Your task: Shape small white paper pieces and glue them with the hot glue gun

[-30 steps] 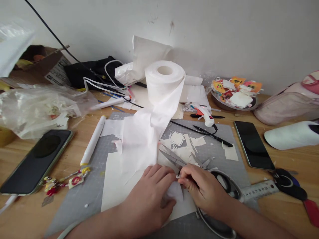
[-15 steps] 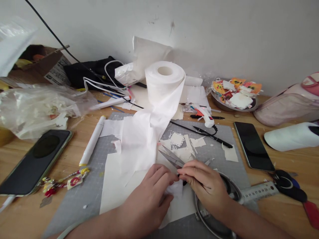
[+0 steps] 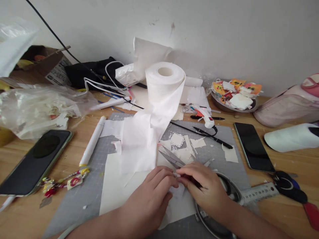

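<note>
My left hand (image 3: 156, 192) has its fingers curled, with the tips meeting those of my right hand over a sheet of white paper (image 3: 113, 189). My right hand (image 3: 205, 186) pinches a small white piece (image 3: 176, 175), mostly hidden by the fingers; it looks like tissue. Thin white tissue also shows under and between both hands. Beneath my right hand lie scissors (image 3: 171, 158), blades pointing up and left, with large grey loops partly covered by the hand. Just beyond stands a toilet paper roll (image 3: 161, 86), its loose end spread toward my hands.
Paper scraps (image 3: 176, 141) and a black pen (image 3: 219, 141) lie on the grey cutting mat (image 3: 77, 196). A glue gun (image 3: 205, 116) sits behind them. Phones (image 3: 253, 146) flank the mat. A metal ruler (image 3: 260, 192) is at right, a bowl of cutouts (image 3: 233, 108) behind.
My fingertips have drawn closer together, and a small white piece now shows between them. My right hand has turned slightly. The scissors and roll stay put.
</note>
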`<state>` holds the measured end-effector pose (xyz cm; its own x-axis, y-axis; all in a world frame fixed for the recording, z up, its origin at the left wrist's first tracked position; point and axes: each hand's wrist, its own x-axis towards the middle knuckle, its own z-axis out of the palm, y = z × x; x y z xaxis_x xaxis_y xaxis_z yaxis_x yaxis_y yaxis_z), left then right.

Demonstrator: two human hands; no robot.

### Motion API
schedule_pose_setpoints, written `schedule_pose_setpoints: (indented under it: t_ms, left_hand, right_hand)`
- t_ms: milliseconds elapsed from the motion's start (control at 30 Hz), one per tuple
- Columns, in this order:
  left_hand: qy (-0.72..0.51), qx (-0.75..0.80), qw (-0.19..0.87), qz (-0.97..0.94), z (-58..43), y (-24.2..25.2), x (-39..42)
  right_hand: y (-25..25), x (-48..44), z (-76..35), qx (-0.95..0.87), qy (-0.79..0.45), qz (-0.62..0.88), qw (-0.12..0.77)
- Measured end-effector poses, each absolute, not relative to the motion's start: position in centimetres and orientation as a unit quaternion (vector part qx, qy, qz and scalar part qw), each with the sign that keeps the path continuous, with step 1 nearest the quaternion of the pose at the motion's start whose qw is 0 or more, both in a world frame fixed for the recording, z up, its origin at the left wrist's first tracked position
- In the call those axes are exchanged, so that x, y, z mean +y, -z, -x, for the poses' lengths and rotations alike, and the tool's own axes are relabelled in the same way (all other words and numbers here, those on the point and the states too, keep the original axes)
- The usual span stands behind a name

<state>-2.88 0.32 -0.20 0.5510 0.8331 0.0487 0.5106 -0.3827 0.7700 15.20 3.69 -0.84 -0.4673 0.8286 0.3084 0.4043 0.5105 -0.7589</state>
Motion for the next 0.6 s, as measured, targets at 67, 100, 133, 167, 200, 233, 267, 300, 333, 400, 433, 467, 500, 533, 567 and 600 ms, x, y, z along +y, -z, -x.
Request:
schedule_pose_setpoints:
  t_ms: [67, 100, 133, 167, 200, 233, 267, 300, 333, 400, 433, 467, 500, 533, 567, 600]
  left_hand:
    - [-0.222, 0.412, 0.355, -0.809, 2.88, 0.18, 0.31]
    - [-0.223, 0.410, 0.351, -0.812, 2.90, 0.19, 0.30]
    - [-0.224, 0.408, 0.347, -0.814, 2.92, 0.21, 0.30]
    - [-0.225, 0.407, 0.345, -0.815, 2.94, 0.23, 0.29]
    - [-0.226, 0.407, 0.345, -0.815, 2.95, 0.24, 0.28]
    - [-0.227, 0.408, 0.345, -0.815, 2.96, 0.24, 0.27]
    - [-0.227, 0.409, 0.346, -0.813, 2.96, 0.24, 0.25]
    - [-0.227, 0.410, 0.347, -0.812, 2.96, 0.23, 0.23]
    - [-0.226, 0.412, 0.348, -0.811, 2.95, 0.22, 0.20]
    - [-0.224, 0.416, 0.352, -0.808, 2.94, 0.20, 0.13]
    - [-0.226, 0.418, 0.356, -0.805, 2.94, 0.21, 0.09]
    - [-0.229, 0.420, 0.360, -0.801, 2.94, 0.23, 0.05]
    - [-0.231, 0.422, 0.366, -0.797, 2.94, 0.26, 0.02]
    - [-0.234, 0.424, 0.372, -0.792, 2.95, 0.31, -0.01]
    - [-0.236, 0.427, 0.377, -0.788, 2.95, 0.36, -0.04]
    - [-0.235, 0.433, 0.381, -0.782, 2.94, 0.39, -0.06]
  right_hand:
    - [0.72, 3.74, -15.18, -0.803, -0.321, 0.373, 0.338]
    - [0.68, 3.76, -15.21, -0.805, -0.324, 0.371, 0.331]
    - [0.64, 3.77, -15.25, -0.808, -0.325, 0.372, 0.321]
    - [0.60, 3.77, -15.28, -0.811, -0.324, 0.375, 0.310]
    - [0.55, 3.76, -15.31, -0.815, -0.324, 0.377, 0.300]
    - [0.49, 3.76, -15.32, -0.818, -0.323, 0.377, 0.290]
    - [0.41, 3.75, -15.31, -0.822, -0.319, 0.377, 0.282]
    - [0.32, 3.75, -15.28, -0.829, -0.313, 0.375, 0.274]
    - [0.22, 3.75, -15.24, -0.837, -0.304, 0.371, 0.265]
    - [0.05, 3.74, -15.15, -0.854, -0.280, 0.362, 0.246]
    - [-0.02, 3.73, -15.11, -0.862, -0.272, 0.356, 0.236]
    - [-0.06, 3.72, -15.10, -0.869, -0.268, 0.350, 0.226]
    - [-0.10, 3.70, -15.10, -0.873, -0.270, 0.344, 0.217]
    - [-0.12, 3.66, -15.11, -0.875, -0.275, 0.338, 0.210]
    - [-0.14, 3.63, -15.13, -0.876, -0.281, 0.334, 0.204]
    - [-0.15, 3.59, -15.16, -0.876, -0.285, 0.332, 0.201]
